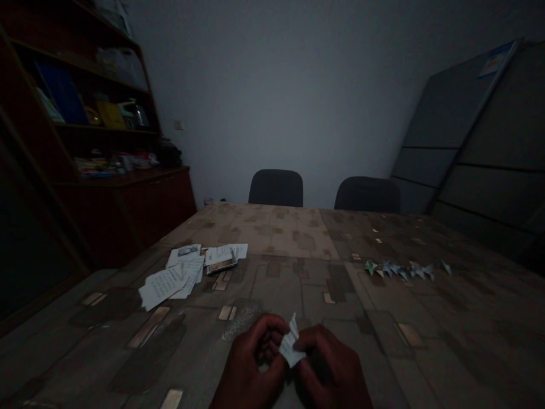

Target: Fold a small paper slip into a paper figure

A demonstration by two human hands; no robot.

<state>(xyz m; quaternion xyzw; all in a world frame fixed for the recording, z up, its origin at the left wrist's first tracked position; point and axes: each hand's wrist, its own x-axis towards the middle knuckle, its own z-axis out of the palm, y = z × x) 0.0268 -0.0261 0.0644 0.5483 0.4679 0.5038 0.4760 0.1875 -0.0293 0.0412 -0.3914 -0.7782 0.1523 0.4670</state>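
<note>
So there's a little folded paper [290, 353] up in the air over the near edge of the table [298, 295], pinched between both hands: the left hand [254, 360] has its curled fingers and thumb on one side, the right hand [334, 363] grips the other. It's creased and has a pointy tip sticking up, so I'd call that one partway folded, though it's too dark to tell how many creases are left. Off to the right there's a row of small folded shapes [388, 269] that look finished to me. Over on the left, the printed sheets [164, 284] lie flat in loose overlapping piles, and those look unfolded, so maybe plenty left.
</note>
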